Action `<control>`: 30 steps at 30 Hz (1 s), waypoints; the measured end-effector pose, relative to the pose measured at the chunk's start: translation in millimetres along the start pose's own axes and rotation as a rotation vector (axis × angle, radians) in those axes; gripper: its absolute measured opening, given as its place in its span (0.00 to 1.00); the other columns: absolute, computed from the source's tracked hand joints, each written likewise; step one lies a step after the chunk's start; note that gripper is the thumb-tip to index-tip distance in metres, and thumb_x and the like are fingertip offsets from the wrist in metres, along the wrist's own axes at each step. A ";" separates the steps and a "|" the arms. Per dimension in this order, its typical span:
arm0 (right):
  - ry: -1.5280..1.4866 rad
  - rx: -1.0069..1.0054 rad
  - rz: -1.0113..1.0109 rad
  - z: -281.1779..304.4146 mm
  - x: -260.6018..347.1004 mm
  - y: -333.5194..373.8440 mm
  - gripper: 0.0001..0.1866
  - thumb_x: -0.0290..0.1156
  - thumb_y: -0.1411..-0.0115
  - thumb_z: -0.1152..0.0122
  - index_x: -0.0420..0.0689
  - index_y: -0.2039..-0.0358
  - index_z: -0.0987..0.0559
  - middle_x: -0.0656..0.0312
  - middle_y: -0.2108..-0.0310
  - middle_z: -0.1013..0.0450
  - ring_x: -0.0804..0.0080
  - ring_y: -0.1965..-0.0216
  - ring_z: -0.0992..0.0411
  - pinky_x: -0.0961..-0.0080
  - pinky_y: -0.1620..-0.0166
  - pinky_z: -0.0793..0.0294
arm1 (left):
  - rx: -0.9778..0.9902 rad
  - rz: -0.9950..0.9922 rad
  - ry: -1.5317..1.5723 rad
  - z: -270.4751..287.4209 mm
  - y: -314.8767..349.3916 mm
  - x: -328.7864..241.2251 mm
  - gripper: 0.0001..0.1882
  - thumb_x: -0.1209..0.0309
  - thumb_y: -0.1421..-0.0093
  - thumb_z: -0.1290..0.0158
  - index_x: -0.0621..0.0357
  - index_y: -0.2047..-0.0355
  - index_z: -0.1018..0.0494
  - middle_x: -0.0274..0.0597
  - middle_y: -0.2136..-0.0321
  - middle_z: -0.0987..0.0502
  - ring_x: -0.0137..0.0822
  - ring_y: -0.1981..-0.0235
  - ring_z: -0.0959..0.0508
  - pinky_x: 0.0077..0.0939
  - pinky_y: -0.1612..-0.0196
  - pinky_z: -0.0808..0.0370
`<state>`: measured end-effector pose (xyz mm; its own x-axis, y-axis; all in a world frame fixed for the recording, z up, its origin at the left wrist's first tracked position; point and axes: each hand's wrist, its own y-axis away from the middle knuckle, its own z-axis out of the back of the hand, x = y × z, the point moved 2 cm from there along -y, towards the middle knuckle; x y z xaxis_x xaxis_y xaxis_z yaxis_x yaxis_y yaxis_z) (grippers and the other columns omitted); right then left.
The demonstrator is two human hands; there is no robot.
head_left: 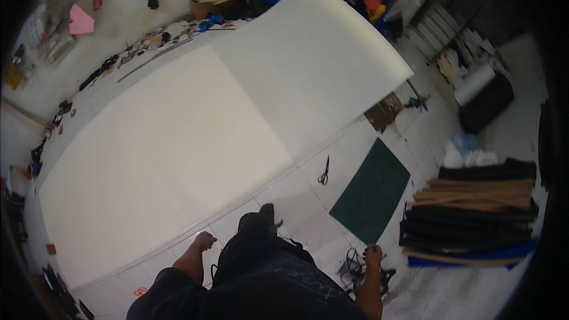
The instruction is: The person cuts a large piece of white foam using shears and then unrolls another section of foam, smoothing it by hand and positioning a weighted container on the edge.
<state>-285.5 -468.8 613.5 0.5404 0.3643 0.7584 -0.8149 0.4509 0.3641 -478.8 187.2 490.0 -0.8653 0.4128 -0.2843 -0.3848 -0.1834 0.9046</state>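
A wide cream sheet (160,136) lies spread over the tiled floor in front of me. Its far right part, a paler white stretch (302,65), curls up at the end. My left hand (204,240) hangs near the sheet's front edge, its fingers curled in and nothing seen in them. On my right side, my right hand (372,253) is also closed, and in the picture it overlaps the lower corner of a dark green sheet (373,192); I see nothing held in it. Black-handled scissors (323,173) rest on the tiles between the cream and green sheets.
Stacked black, brown and blue material (471,216) lies at the right. A dark roll (487,104) stands farther back. Tangled dark straps (355,269) are on the floor by my right arm. Scraps (160,38) line the far wall, beside a cardboard box (207,7).
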 end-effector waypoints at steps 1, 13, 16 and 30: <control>0.100 0.081 0.036 -17.4 26.5 -19.7 0.11 0.37 0.40 0.46 0.41 0.66 0.27 0.60 0.74 0.29 0.73 0.77 0.30 0.75 0.78 0.31 | -0.064 0.008 0.060 10.3 -4.9 -22.7 0.19 0.57 0.43 0.51 0.62 0.74 0.24 0.47 0.80 0.22 0.42 0.80 0.22 0.37 0.72 0.23; 0.816 1.061 0.706 -197.9 227.0 -105.2 0.19 0.41 0.43 0.39 0.39 0.59 0.23 0.50 0.64 0.25 0.54 0.62 0.25 0.63 0.57 0.27 | -0.313 -0.607 0.012 -42.0 17.9 -304.8 0.15 0.65 0.49 0.50 0.63 0.66 0.23 0.57 0.64 0.22 0.53 0.60 0.23 0.46 0.54 0.27; 0.774 1.134 0.983 -211.7 234.3 -163.2 0.20 0.44 0.44 0.39 0.42 0.59 0.22 0.50 0.61 0.25 0.50 0.59 0.27 0.59 0.52 0.30 | -0.307 -0.248 -0.060 -131.0 14.4 -314.8 0.12 0.71 0.49 0.50 0.66 0.66 0.25 0.59 0.60 0.26 0.56 0.58 0.25 0.46 0.54 0.27; 1.540 1.763 -0.361 -178.7 285.8 -224.9 0.24 0.53 0.39 0.49 0.40 0.68 0.25 0.61 0.75 0.31 0.73 0.70 0.34 0.76 0.65 0.35 | 0.395 0.151 1.358 -254.3 155.6 -341.2 0.15 0.64 0.39 0.54 0.60 0.58 0.25 0.37 0.58 0.24 0.32 0.58 0.26 0.30 0.55 0.30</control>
<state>89.7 -320.4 651.8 -0.3272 0.9406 0.0906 0.4250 0.0608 0.9031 -325.1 -209.1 647.0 -0.6071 -0.7928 -0.0533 -0.3444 0.2021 0.9168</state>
